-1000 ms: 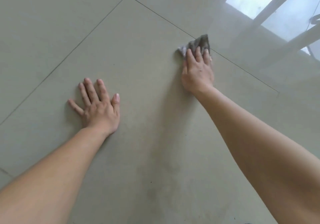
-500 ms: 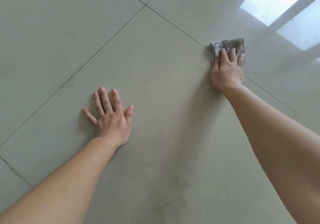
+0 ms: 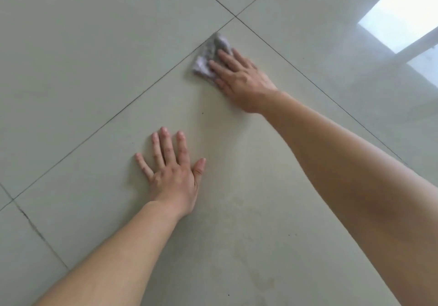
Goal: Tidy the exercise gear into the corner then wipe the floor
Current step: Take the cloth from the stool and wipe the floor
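While the right hand presses flat, fingers extended, on a crumpled grey cloth just above centre frame, the cloth lies against a grout line near the tile junction. Lower centre, the left hand rests open, palm down and fingers spread, on the pale tiled floor. Bright window reflections occupy the upper right.

We see the right hand blurred, flat on the cloth; its palm hides approx. half the rag, so we can't tell the grip underneath. Both forearms are cut off by the frame's bottom and right edges.
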